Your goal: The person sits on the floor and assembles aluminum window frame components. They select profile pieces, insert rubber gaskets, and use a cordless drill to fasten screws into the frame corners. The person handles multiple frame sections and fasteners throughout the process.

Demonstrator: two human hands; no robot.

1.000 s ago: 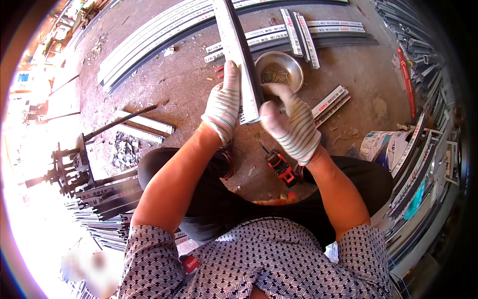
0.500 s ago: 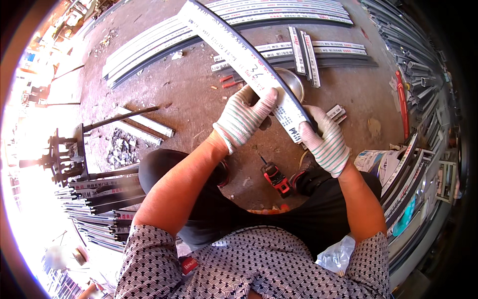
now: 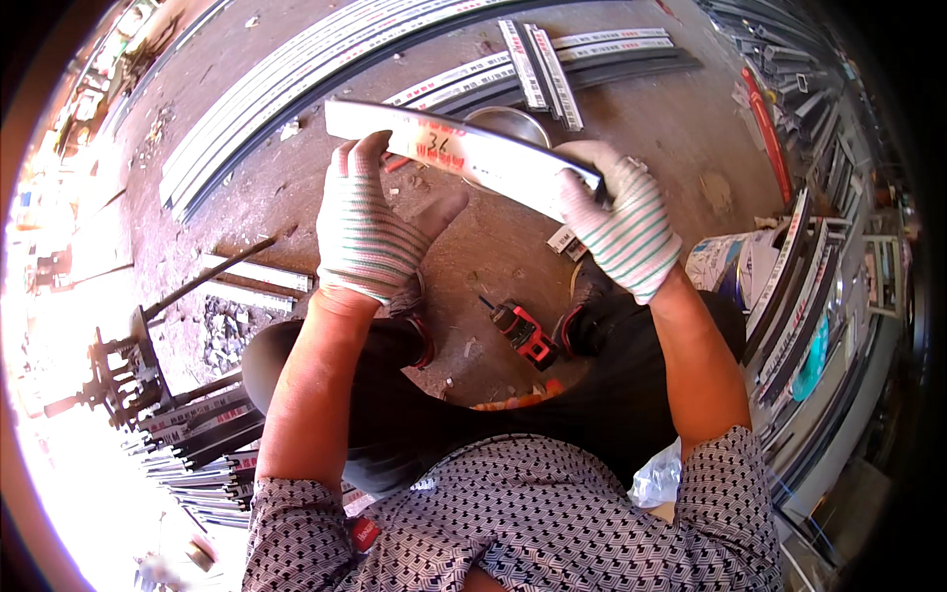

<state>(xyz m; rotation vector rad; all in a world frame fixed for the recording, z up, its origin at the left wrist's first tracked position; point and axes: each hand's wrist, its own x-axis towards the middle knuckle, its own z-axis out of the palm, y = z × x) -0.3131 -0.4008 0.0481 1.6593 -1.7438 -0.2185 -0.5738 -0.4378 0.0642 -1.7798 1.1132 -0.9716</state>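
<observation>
The white-faced, dark-edged long bar (image 3: 498, 164) spans the frame's upper middle, right end clamped in the green-striped, white-gloved right hand (image 3: 623, 222); the likewise gloved left hand (image 3: 370, 225), thumb and fingers apart, is at its left part.

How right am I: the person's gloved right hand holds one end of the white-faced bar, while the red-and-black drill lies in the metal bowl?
One thing is wrong: the head view shows the red-and-black drill lying on the floor, not in the metal bowl. The gloved right hand does hold one end of the white-faced bar.
</observation>
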